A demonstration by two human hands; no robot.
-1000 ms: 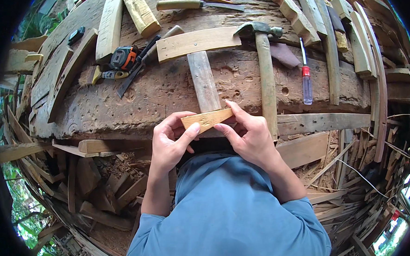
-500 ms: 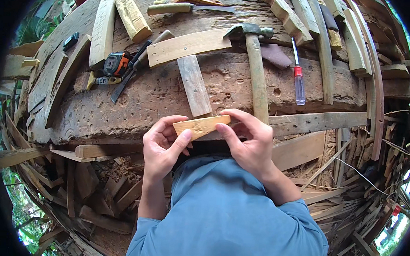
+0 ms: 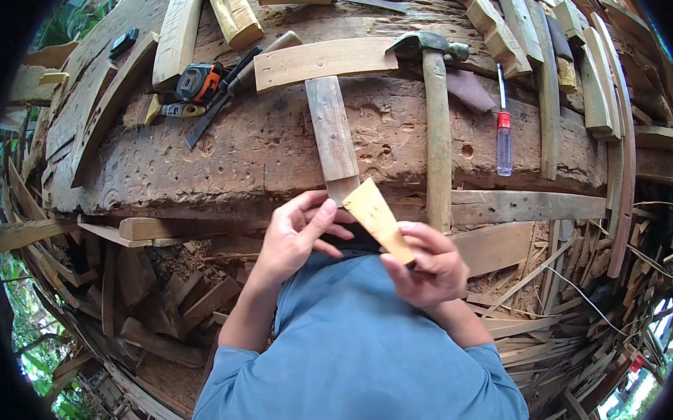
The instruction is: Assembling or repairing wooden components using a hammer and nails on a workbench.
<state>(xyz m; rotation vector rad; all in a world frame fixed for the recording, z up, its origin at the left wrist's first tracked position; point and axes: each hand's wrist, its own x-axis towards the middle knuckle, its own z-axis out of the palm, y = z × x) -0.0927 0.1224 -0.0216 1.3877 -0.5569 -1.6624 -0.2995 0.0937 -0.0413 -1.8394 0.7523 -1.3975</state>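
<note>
The wood piece has swung steeper, pale yellow and tapered.

We note a yellow wood block, near, with a few dark marks; a plain blue shirt. Far left, we log a black-and-orange tape measure. Right: screwdriver with red collar and clear, purplish handle; dull mauve-brown sheet. Workbench brown, mottled.

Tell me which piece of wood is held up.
The small yellow block, gripped by the right hand. That grip sets it apart: the pieces forming a T beyond it rest on the workbench.
</note>
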